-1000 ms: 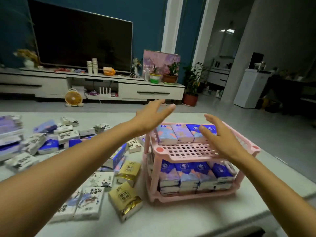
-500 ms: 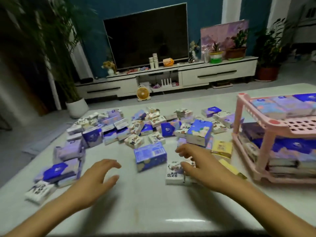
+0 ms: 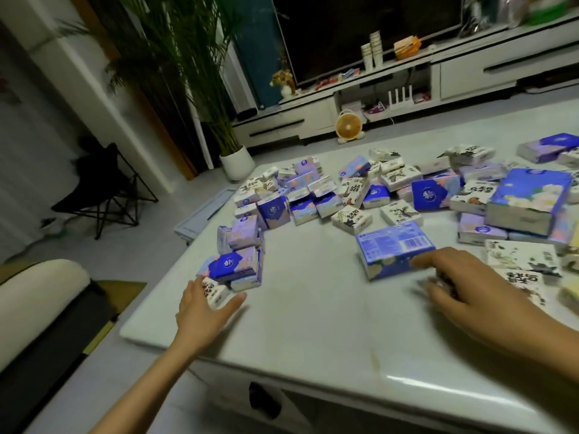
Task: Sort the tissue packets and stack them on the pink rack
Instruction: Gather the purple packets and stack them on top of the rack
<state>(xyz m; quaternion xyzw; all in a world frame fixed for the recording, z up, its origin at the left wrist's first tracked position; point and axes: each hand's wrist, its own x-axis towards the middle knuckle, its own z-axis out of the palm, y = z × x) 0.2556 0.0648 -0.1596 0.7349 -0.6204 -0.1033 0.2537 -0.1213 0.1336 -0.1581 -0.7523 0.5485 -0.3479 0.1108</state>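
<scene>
- Left hand (image 3: 203, 308), at 8 o'clock on the pale glossy tabletop (image 3: 313, 324): fingers spread and nearly straight, thumb out. It cups a small white tissue packet with black lettering (image 3: 216, 292), touching it but not clamped on it.
- Right hand (image 3: 470, 289), at 4 o'clock: index finger lies on the near edge of a flat blue plastic-wrapped tissue pack (image 3: 391, 249). The other fingers curl over a blurred patch; can't tell if they hold anything.
- Step, my read: sorting and gathering. It's picking the next packets, not stacking.
- Loose tissue packets (image 3: 360, 189) are spread from 11 to 3 o'clock: white, blue and lilac, all mixed.
- A short blue-and-lilac stack (image 3: 238, 255) sits at 9 o'clock, touching the white packet.
- Pink rack: out of frame, so its load can't be told.
- Next move probably calls for closing on one matching packet per hand and lifting clear of the stack.
- Only container in view: a white round plant pot (image 3: 237, 162) on the floor at 11 o'clock, holding a tall green palm.
</scene>
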